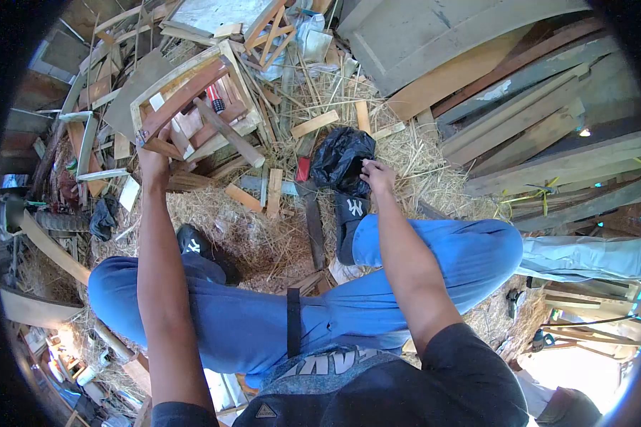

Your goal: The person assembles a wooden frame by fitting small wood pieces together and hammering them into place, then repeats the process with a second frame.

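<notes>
My left hand (155, 160) is closed round the lower corner of a reddish-brown wooden frame (185, 101). That frame rests over a pale wooden box frame (236, 89) filled with wood pieces. A thick wooden handle (229, 134) lies slanted across the box, its far end partly hidden; it looks like a hammer's. My right hand (379, 176) is at the right edge of a black plastic bag (338, 153), thumb and fingers pinched together. What they hold, if anything, is too small to make out. Near the bag lies a small red object (303, 169).
Straw and wood offcuts (315, 124) cover the ground between my feet. Long boards (527, 121) are stacked at the right, beneath a large grey panel (420, 39). Scrap wood (107, 78) is piled at the left. Another black bag (104, 217) lies there too.
</notes>
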Demonstrator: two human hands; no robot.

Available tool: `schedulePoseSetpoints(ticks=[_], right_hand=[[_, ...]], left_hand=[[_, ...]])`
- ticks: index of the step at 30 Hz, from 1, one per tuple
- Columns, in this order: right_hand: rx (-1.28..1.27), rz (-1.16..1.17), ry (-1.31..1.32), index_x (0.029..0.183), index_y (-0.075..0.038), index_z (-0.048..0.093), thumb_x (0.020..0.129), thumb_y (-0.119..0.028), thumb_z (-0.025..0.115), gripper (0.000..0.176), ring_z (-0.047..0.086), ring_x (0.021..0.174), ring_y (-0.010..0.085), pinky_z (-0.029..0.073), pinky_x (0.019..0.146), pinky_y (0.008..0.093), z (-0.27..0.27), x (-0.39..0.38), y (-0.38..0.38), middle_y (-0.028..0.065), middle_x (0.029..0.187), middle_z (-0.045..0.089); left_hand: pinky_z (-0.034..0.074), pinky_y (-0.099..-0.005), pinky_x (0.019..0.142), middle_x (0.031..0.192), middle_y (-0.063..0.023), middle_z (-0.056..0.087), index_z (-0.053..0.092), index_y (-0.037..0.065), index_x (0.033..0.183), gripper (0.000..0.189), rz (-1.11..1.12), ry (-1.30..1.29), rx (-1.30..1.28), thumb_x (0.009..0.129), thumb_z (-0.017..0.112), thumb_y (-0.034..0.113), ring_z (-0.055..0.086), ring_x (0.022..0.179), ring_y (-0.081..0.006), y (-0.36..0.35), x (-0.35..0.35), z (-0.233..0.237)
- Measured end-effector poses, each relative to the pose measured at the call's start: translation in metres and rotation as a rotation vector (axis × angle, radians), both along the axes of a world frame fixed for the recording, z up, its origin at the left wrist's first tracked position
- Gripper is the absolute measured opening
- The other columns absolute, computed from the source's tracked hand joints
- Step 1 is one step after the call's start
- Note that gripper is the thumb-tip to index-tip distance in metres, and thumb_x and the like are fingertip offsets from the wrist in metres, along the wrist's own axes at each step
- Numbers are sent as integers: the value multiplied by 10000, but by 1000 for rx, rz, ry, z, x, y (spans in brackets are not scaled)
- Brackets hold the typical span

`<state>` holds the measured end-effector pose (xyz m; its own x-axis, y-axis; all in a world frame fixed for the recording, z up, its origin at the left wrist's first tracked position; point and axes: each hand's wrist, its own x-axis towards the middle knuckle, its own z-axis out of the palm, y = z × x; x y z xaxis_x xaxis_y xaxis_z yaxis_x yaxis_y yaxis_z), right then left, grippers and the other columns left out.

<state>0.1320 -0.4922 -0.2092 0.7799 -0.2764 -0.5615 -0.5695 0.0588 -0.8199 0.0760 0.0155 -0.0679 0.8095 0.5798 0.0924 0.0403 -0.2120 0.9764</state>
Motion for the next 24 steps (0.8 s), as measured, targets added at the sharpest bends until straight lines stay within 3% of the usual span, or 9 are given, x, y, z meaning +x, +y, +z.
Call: schedulePoseSetpoints(ticks=[3, 5, 12, 18, 22, 23, 24], right_hand=[[1, -23, -5, 1006, 38, 701, 921, -137, 722, 196, 657, 751, 151, 577, 638, 274, 3, 0, 0, 91, 899, 705], [135, 28, 18, 1111, -5, 670, 965, -217, 681, 258, 660, 902, 162, 577, 781, 323, 1, 2, -5, 76, 1035, 721], [153, 72, 34, 1128, -18, 658, 959, -233, 685, 275, 648, 911, 159, 569, 796, 323, 17, 2, 1, 76, 1109, 718], [204, 1, 40, 1119, -27, 649, 963, -211, 667, 242, 645, 913, 166, 575, 808, 345, 10, -1, -4, 71, 1118, 716], [194, -22, -33, 1087, -16, 642, 976, -193, 636, 209, 651, 893, 178, 575, 804, 335, 4, 2, -5, 102, 1082, 709], [166, -22, -53, 1074, -11, 642, 981, -182, 621, 195, 654, 885, 181, 574, 801, 325, 4, 6, -2, 116, 1063, 706], [249, -13, -50, 1068, -6, 639, 985, -164, 601, 183, 652, 855, 184, 572, 776, 320, 5, 13, -4, 119, 1031, 700]], left_hand=[[514, -347, 887, 1211, -85, 680, 622, 16, 1296, 399, -42, 16, -126, 983, 675, 256, 640, 1040, -176, 3, -2, -2], [518, -346, 857, 1190, -78, 682, 630, 17, 1285, 393, -33, -28, -118, 979, 683, 257, 639, 1004, -167, 3, -2, -5], [506, -333, 808, 1100, -35, 681, 670, 23, 1206, 333, -12, -162, -79, 959, 712, 243, 611, 932, -132, 1, 1, -8], [504, -322, 785, 1083, -35, 677, 668, 3, 1176, 280, 25, -116, 6, 960, 693, 179, 610, 920, -136, -3, 1, 1], [511, -314, 755, 1078, -38, 673, 672, 14, 1187, 299, 2, -121, -95, 948, 700, 192, 613, 897, -155, -7, -1, 2], [502, -294, 920, 1196, -84, 681, 526, -35, 1401, 520, -8, -14, -208, 942, 686, 148, 630, 1067, -144, 8, -1, -12], [506, -304, 915, 1175, -87, 679, 510, -22, 1423, 524, 3, 23, -109, 940, 662, 116, 629, 1052, -153, -4, -6, 8]])
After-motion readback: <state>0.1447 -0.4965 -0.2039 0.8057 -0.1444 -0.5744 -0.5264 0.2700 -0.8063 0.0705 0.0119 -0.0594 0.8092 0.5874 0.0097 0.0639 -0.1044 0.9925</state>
